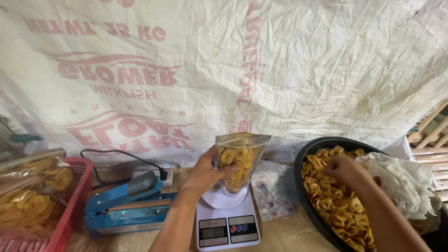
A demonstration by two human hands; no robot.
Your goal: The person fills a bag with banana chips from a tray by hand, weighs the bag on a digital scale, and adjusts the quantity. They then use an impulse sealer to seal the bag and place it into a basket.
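Far to the left of my left hand (205,172) sat a red basket (74,205) of filled chip bags, then a blue heat sealer (126,203) just beside it. That hand grasped a clear pouch of banana chips (239,161), held just above a white digital scale (227,219). My right hand (345,170) was buried in the chips of a black pan (303,163); whether it had closed I couldn't tell.
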